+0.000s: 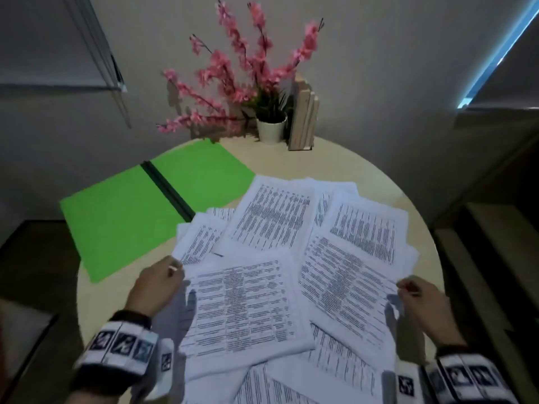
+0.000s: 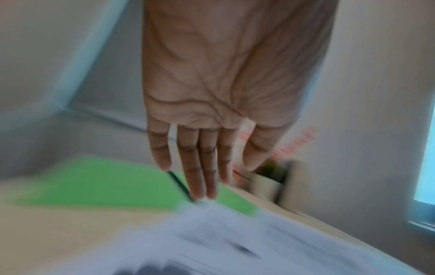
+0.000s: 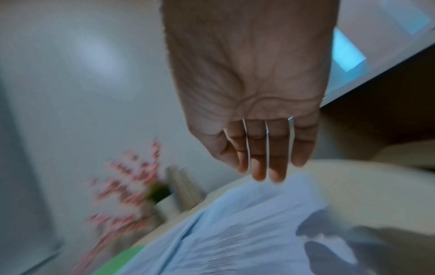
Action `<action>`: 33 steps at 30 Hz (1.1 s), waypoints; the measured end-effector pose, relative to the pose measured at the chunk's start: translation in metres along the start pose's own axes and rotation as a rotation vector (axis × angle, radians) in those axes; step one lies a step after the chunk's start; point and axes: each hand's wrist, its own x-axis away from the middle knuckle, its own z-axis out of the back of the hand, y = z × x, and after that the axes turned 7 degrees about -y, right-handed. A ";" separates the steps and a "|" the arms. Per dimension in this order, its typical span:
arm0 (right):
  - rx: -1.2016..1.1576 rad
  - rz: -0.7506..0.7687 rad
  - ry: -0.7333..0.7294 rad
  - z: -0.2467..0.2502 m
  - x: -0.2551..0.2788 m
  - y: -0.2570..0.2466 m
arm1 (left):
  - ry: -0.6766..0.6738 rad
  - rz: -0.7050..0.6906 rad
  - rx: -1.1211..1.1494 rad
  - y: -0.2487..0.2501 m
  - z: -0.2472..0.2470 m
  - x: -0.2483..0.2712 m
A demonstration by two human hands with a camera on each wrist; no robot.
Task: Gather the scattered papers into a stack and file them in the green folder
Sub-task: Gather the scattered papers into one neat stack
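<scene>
Several printed white papers (image 1: 253,301) lie fanned and overlapping across the round table, a few hanging over its near edge. The green folder (image 1: 122,223) lies open and flat at the left, with a dark spine down its middle; its right corner is under the papers. My left hand (image 1: 162,282) hovers at the pile's left edge and my right hand (image 1: 420,298) at its right edge, both casting shadows on the sheets. In the wrist views the left hand (image 2: 200,167) and right hand (image 3: 263,158) have straight fingers that hold nothing.
A white pot of pink flowers (image 1: 271,126) and an upright pale wooden block (image 1: 303,118) stand at the table's far edge against the wall. Bare tabletop (image 1: 335,158) shows behind the papers. Dark furniture flanks the table on both sides.
</scene>
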 end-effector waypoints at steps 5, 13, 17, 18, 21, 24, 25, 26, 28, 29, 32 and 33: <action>0.185 0.031 -0.184 -0.032 -0.088 -0.027 | -0.304 -0.143 -0.283 0.068 -0.091 -0.046; 0.348 0.069 -0.386 -0.071 -0.120 -0.019 | -0.426 -0.140 -0.480 0.070 -0.109 -0.075; 0.249 0.067 -0.353 -0.074 -0.118 0.000 | -0.128 -0.029 0.157 0.084 -0.078 -0.100; 0.243 0.055 -0.339 -0.072 -0.115 0.001 | -0.045 0.011 0.192 0.086 -0.072 -0.111; 0.128 0.013 -0.243 -0.064 -0.102 -0.003 | 0.033 0.162 0.070 0.082 -0.070 -0.138; -0.067 -0.076 -0.122 -0.067 -0.096 0.001 | -0.044 0.289 -0.038 0.069 -0.086 -0.146; -0.133 -0.129 -0.094 -0.070 -0.095 0.001 | -0.056 0.290 -0.027 0.066 -0.093 -0.145; -0.198 -0.182 -0.070 -0.076 -0.095 0.001 | -0.067 0.278 0.009 0.063 -0.098 -0.147; -0.340 -0.252 -0.034 -0.088 -0.094 -0.003 | -0.077 0.230 0.066 0.061 -0.103 -0.147; -0.421 -0.269 -0.029 -0.094 -0.091 -0.010 | -0.057 0.190 0.048 0.061 -0.105 -0.147; -0.609 -0.275 -0.128 -0.110 -0.079 -0.039 | 0.019 0.012 -0.060 0.071 -0.108 -0.130; -0.596 -0.258 -0.193 -0.114 -0.074 -0.049 | -0.018 -0.051 -0.081 0.073 -0.110 -0.122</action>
